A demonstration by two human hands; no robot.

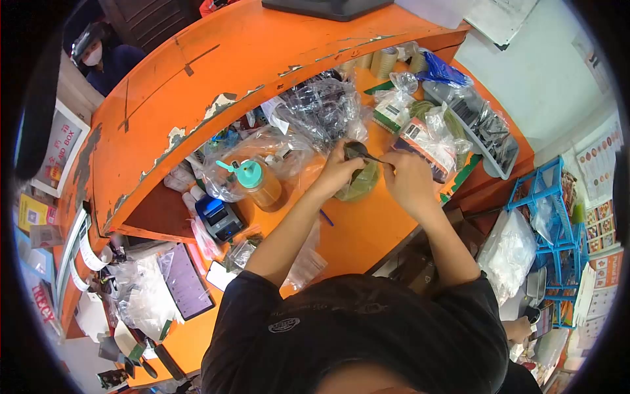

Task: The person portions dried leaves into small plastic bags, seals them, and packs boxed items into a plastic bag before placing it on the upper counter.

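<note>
Both my hands are raised close together over the orange counter (344, 249). My left hand (342, 169) pinches the wide end of a dark spoon-shaped piece (357, 150). At its narrow end, the fingers of my right hand (410, 182) are closed. Fine detail of the piece is too small to make out. Right below the hands lies a translucent green bundle (361, 184), partly covered by my left hand. To the left stands a squeeze bottle (264, 187) with a turquoise cap and orange-brown contents. A blue pen (326, 218) lies near my left forearm.
Clear plastic bags (321, 108) pile up under the raised orange ledge (157, 98). A grey tray (505, 167) of wrapped black items sits at right. A small printer (220, 220) is at left. Another person's hand (518, 329) holds a phone at lower right; a masked person (108, 59) is beyond the ledge.
</note>
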